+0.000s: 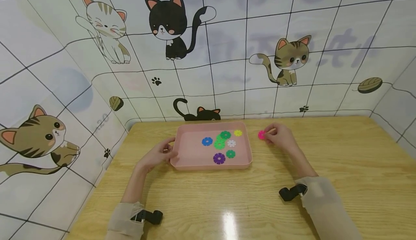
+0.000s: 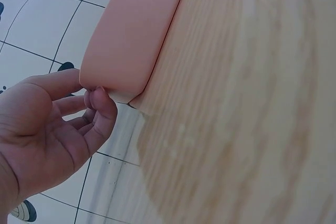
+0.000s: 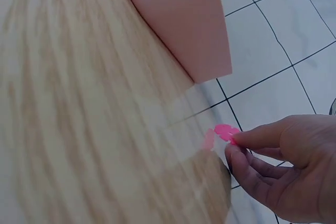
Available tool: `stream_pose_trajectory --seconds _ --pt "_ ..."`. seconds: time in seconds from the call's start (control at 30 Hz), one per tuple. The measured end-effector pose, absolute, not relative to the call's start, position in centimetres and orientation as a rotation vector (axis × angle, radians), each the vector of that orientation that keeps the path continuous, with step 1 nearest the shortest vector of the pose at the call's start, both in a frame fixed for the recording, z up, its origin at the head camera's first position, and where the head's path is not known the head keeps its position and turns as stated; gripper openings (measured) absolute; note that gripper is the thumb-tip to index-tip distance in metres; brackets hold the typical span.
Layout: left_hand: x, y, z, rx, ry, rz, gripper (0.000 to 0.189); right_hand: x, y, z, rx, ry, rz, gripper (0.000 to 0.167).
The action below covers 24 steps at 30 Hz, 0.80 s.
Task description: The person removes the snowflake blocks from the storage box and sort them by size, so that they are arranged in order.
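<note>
A shallow pink tray [image 1: 191,166] stands on the wooden table, with several notched plastic discs on the right part of its floor. Among them are a blue disc [image 1: 207,141], a purple disc [image 1: 219,158], a white disc [image 1: 231,143] and a yellow disc [image 1: 238,133]. My left hand [image 1: 160,155] grips the tray's left wall, thumb and fingers at the rim; the left wrist view shows this hand [image 2: 58,129] at the tray's corner. To the right of the tray, my right hand [image 1: 281,137] pinches a pink notched disc [image 3: 226,132] between thumb and fingertips.
Behind the table [image 1: 201,200] rises a tiled wall [image 1: 227,88] printed with cartoon cats. Another wall meets the table on the left. Black cameras [image 1: 152,217] are strapped at both wrists, over beige sleeves.
</note>
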State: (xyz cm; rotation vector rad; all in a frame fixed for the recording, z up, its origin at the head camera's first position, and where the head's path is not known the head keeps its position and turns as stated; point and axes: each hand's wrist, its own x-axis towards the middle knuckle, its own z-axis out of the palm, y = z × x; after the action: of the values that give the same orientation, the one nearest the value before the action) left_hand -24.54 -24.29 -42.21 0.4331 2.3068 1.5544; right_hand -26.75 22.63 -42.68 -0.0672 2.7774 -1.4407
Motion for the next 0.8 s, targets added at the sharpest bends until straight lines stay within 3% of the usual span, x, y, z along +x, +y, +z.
stream_pose_trajectory --seconds 0.8 --pt "-24.46 -23.96 -42.26 0.443 2.27 1.568 0.066 -27.13 22.1 -43.38 0.076 2.807 -1.413 0.023"
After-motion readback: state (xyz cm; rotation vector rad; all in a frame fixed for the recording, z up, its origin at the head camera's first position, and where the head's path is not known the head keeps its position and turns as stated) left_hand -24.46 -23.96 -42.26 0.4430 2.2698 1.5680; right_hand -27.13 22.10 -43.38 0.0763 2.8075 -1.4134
